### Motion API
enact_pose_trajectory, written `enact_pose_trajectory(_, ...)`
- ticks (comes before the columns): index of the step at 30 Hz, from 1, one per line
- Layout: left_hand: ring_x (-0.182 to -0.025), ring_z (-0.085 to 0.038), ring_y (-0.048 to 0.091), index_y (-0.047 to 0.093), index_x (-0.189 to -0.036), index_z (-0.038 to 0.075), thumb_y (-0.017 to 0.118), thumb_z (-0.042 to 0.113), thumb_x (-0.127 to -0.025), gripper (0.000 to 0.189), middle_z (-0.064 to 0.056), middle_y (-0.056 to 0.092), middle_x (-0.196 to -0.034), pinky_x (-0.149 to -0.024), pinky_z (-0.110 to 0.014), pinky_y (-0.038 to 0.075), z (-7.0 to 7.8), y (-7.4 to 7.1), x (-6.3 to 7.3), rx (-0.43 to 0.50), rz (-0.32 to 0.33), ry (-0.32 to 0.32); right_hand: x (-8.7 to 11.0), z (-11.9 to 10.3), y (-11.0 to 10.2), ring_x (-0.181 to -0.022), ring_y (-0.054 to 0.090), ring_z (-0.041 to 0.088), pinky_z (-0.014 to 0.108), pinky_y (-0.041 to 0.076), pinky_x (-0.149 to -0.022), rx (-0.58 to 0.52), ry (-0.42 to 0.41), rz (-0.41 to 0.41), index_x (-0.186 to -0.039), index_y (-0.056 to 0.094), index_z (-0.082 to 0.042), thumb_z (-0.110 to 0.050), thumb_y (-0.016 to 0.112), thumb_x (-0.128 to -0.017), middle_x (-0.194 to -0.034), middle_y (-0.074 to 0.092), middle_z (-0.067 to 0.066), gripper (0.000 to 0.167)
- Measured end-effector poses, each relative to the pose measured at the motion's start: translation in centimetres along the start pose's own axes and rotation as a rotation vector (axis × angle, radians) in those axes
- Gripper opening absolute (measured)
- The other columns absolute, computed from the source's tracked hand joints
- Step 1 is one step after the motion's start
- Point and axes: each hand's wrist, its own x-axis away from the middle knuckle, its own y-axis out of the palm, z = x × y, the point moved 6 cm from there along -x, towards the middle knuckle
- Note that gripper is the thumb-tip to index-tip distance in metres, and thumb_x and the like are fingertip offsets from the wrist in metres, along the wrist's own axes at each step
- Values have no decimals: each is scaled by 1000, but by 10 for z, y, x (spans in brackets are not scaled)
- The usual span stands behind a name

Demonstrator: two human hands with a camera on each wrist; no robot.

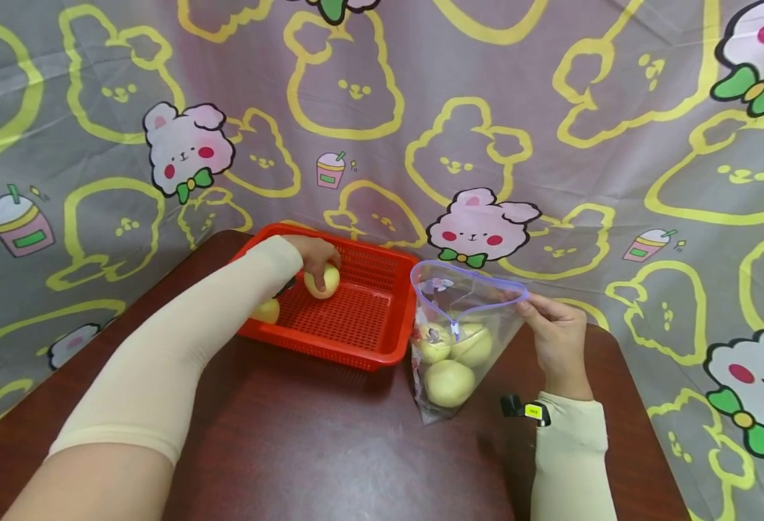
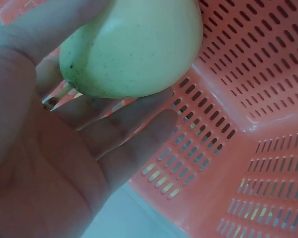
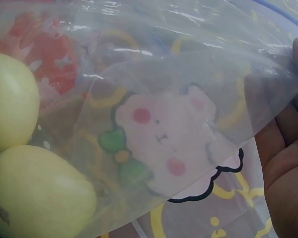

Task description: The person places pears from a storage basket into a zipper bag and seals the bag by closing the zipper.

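My left hand (image 1: 315, 255) holds a pale yellow pear (image 1: 323, 281) inside the red basket (image 1: 391, 347), thumb on one side and fingers on the other. The left wrist view shows the same pear (image 2: 134, 49) close up, with its short stem towards the palm. A second pear (image 1: 266, 311) lies at the basket's left side, partly behind my forearm. To the right, my right hand (image 1: 556, 340) pinches the rim corner of a clear zip bag (image 1: 495, 318), which hangs with its mouth spread. Several pears (image 1: 450, 383) sit in the bag, two of them large in the right wrist view (image 3: 39, 191).
The basket and bag are over a dark brown table (image 1: 330, 449). A grey curtain (image 1: 369, 159) with cartoon bears and rabbits surrounds the table's back and sides. A violet zip edge (image 1: 469, 310) with a white slider (image 1: 456, 329) runs round the bag's mouth.
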Motion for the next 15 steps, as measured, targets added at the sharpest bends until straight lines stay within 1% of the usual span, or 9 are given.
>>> enact_pose_trajectory(5, -130, -32, 41, 52, -141, 10, 82, 30, -79, 72, -11, 45, -144, -101, -48, 39, 3, -2, 6, -17, -1, 23, 1, 1, 2, -88, 71, 22, 28, 54, -78, -7, 6, 5, -101, 64, 23, 22, 60, -84, -92, 72, 17, 17)
enact_pose_trajectory(8, -130, -31, 42, 52, -141, 10, 82, 30, -80, 70, -10, 46, -143, -102, -47, 38, 8, -7, 11, -42, 10, 40, 1, 0, 3, -88, 71, 25, 29, 54, -79, -65, 2, -1, -99, 63, 24, 24, 58, -83, -92, 71, 21, 17)
enact_pose_trajectory(12, -128, -29, 43, 51, -141, 11, 82, 27, -80, 70, -11, 47, -142, -100, -44, 39, 12, -13, 16, -39, 20, 36, 0, -1, 4, -88, 71, 28, 30, 54, -80, -117, 0, -9, -99, 62, 26, 24, 58, -83, -93, 70, 24, 16)
enact_pose_trajectory(15, -126, -29, 45, 51, -141, 10, 83, 25, -79, 71, -12, 48, -140, -98, -43, 41, 13, -17, 18, -18, 28, 36, -1, 0, 3, -88, 71, 26, 30, 54, -80, -83, 6, -3, -98, 64, 23, 21, 61, -83, -93, 71, 21, 15)
